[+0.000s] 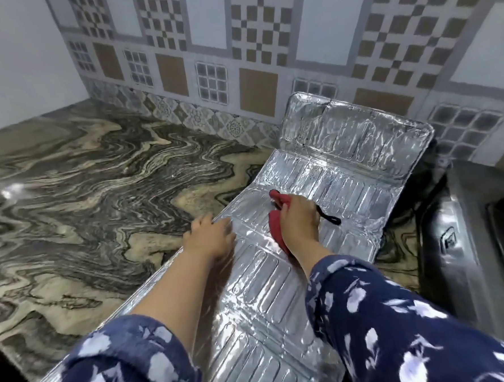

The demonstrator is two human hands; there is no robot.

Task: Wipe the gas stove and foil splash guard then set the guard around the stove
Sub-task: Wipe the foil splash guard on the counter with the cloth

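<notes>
Both hands on foil splash guard (pixel 327 186); right hand (pixel 301 214) grips red cloth (pixel 278 233).

Countertop (pixel 76 184): polished stone, wavy grey, black and beige veining, filling the left and centre of the frame; bright light glare at far left. Tiled wall (pixel 265 42): patchwork of checkered, grid, plain white and brown squares across the top. Plain pale wall (pixel 9 52): upper left corner.

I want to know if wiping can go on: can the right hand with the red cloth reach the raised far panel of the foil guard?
Probably yes. The right hand presses the red cloth on the foil guard, and nothing lies between it and the raised far panel.
</notes>
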